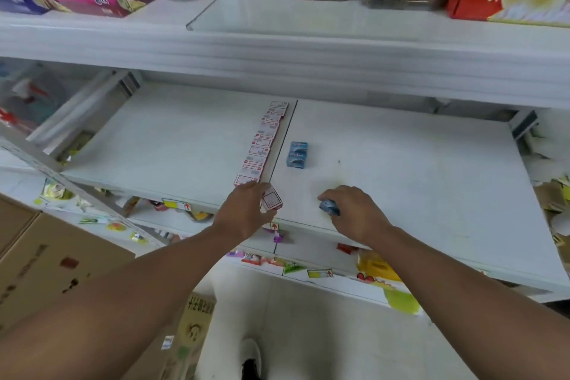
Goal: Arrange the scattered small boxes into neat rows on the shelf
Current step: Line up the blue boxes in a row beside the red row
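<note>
At the shelf's [401,163] front edge, the left hand [246,210] curls its fingers around one red-and-white box [272,199], and the right hand [351,210] grips one blue box [329,207]. A row of about nine red-and-white boxes [262,145] runs front to back along the middle seam, with two blue boxes [297,154] just right of it. Bare shelf spreads toward both side edges.
</note>
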`<state>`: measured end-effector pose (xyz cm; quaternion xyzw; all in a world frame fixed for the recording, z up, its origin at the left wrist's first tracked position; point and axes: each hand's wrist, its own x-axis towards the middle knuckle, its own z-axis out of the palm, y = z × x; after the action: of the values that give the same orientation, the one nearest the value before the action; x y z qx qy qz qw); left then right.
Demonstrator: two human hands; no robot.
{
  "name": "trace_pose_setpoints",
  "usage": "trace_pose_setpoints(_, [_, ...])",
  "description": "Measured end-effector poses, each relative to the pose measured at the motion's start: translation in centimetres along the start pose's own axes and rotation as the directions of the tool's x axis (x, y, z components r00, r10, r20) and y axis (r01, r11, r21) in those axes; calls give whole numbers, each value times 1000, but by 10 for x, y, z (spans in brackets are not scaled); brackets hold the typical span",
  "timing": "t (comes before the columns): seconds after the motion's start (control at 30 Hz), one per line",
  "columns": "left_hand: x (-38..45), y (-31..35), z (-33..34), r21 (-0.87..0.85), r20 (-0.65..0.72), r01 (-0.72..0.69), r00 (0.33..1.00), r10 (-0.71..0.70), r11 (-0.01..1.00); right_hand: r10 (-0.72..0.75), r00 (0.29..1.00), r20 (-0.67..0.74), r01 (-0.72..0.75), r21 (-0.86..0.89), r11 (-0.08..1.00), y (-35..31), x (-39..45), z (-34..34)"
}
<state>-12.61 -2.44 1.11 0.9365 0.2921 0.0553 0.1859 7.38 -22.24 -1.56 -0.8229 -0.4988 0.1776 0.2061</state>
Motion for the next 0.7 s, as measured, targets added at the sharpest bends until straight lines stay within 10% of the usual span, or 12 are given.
trace_pose_setpoints(0.7, [95, -58, 42, -174, 146, -180, 968, 206, 968, 294, 945, -144, -297, -3, 955, -60, 26, 50])
